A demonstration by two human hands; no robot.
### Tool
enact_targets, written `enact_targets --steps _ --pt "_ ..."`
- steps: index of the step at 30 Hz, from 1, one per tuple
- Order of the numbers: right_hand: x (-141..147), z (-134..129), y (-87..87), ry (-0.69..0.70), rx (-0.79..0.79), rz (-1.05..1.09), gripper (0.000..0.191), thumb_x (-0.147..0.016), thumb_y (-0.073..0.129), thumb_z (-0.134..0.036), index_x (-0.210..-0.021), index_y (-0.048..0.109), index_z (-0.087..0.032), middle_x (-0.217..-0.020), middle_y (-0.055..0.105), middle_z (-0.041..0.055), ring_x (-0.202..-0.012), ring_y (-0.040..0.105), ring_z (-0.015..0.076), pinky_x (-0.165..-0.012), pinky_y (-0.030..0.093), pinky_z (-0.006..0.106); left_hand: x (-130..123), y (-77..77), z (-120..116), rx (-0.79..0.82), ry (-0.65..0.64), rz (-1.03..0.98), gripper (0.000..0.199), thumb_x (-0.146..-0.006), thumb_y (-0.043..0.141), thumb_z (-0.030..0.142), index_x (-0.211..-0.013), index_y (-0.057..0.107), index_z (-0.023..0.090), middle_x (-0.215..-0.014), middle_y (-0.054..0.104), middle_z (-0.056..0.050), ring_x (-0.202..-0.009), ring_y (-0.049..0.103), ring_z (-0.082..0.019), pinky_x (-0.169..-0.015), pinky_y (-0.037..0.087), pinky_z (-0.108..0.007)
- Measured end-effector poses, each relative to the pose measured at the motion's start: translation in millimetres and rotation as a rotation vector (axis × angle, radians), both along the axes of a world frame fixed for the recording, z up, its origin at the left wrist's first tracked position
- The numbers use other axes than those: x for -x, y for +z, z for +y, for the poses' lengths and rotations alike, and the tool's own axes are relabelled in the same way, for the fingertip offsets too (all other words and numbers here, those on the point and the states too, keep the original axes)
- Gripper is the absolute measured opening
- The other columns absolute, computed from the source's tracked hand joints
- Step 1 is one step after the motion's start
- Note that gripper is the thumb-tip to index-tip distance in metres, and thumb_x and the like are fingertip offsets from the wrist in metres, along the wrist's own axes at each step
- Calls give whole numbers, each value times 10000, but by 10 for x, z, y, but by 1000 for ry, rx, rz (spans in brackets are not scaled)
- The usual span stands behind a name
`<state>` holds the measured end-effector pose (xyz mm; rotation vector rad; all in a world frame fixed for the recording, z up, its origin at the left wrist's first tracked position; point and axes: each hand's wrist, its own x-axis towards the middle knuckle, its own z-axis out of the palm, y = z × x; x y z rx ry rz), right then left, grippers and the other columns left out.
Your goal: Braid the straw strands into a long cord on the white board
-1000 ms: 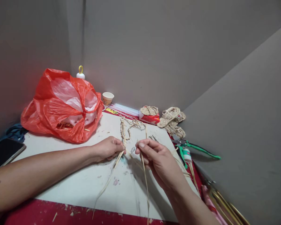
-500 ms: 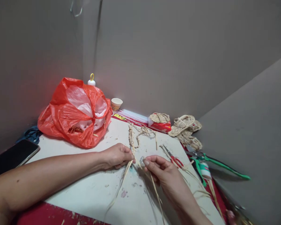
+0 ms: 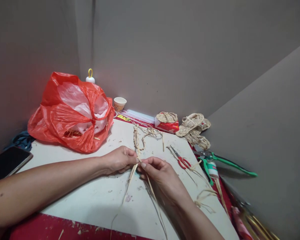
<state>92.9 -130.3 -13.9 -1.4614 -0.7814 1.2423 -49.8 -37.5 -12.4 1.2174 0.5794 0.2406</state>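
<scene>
My left hand (image 3: 122, 159) pinches pale straw strands (image 3: 131, 176) at the middle of the white board. Close against its fingertips, my right hand (image 3: 158, 171) is closed on the strands too, and some of them (image 3: 153, 196) trail down beneath it toward the near edge. From between the hands the strands run up to a narrow braided straw cord (image 3: 135, 136), which lies on the board with a curled end beside it. The exact crossing of strands is partly hidden by my fingers.
A red plastic bag (image 3: 75, 116) and a phone (image 3: 11, 163) are at left. Behind stand a paper cup (image 3: 119, 104) and a red packet (image 3: 166, 125). At right lie red-handled scissors (image 3: 183, 162), braided coils (image 3: 195, 128) and green-handled cutters (image 3: 233, 165). The board (image 3: 90, 206) has scraps on it.
My right hand has moved left and now meets my left hand at the strands. The whole view has shifted slightly, so objects appear higher and further left.
</scene>
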Motion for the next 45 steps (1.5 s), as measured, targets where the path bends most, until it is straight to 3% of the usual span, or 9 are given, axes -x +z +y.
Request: enact_targets --steps 6,14,28,38,45 --pt "-25 25 5 19 46 23 335 -598 782 -390 -660 570 -137 -523 626 8 -389 501 73 -416 400 184 -26 -9 -12 -33 1 22 258 -728 620 341 -601 479 165 -349 312 96 -300 209 -35 -349 85 -234" --pt "-68 45 -15 23 33 64 314 -593 791 -347 -664 570 -134 -594 646 27 -425 522 76 -374 425 168 -31 -60 3 -43 -10 3 231 -746 624 323 -638 520 147 -370 327 89 -324 208 -38 -362 83 -247" --pt "-117 26 -56 14 -2 138 309 -584 801 -308 -757 611 -136 -633 656 20 -462 555 84 -371 430 159 -45 2 -7 -63 -18 32 210 -760 606 314 -694 588 116 -359 343 83 -315 209 -34 -370 70 -251" --pt "-127 53 0 91 78 178 316 -573 809 -293 -715 575 -137 -579 599 -18 -405 505 58 -313 379 131 -47 43 -20 -61 -14 53 203 -733 623 310 -678 562 125 -358 324 93 -321 209 -28 -380 78 -227" --pt "-93 39 -48 61 3 -14 287 -643 751 -363 -766 587 -162 -604 618 -5 -481 547 104 -411 420 195 -59 2 -19 -84 -10 30 206 -754 595 296 -638 532 137 -361 338 91 -325 214 -25 -380 91 -227"
